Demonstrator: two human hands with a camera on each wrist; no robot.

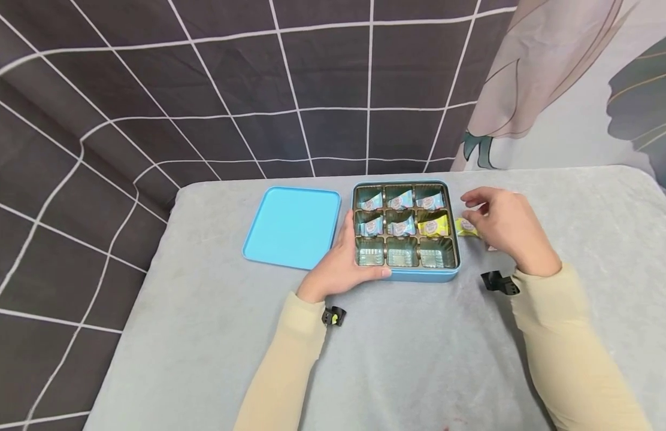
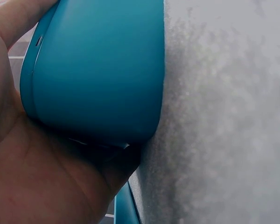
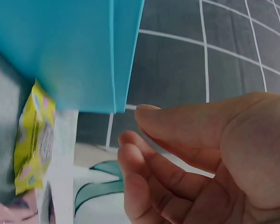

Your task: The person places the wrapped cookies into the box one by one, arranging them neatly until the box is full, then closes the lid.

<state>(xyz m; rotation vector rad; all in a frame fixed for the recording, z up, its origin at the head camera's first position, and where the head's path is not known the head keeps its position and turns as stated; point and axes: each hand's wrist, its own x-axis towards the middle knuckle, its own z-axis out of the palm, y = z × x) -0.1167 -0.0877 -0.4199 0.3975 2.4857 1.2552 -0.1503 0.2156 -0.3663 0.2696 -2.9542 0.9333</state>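
A blue tin [image 1: 424,275] with a gold divided tray lies on the grey cloth. Blue-wrapped candies [image 1: 401,226] fill the back row and two middle-row cells; a yellow-wrapped candy [image 1: 433,226] lies in the middle row's right cell. The front row holds nothing. My left hand [image 1: 338,266] grips the tin's near left corner, thumb along the front, fingers along the left side. Right of the tin, my right hand [image 1: 502,224] hovers with loosely bent fingers and nothing between them. Below it, another yellow candy [image 3: 35,140] lies beside the tin, with a pink wrapper [image 3: 16,210] close by.
Left of the tin lies a flat blue lid [image 1: 292,227]. Grey cloth [image 1: 203,335] covers the table. A dark curtain with white grid lines [image 1: 333,78] hangs behind and to the left, and a patterned light curtain [image 1: 559,90] hangs at the back right.
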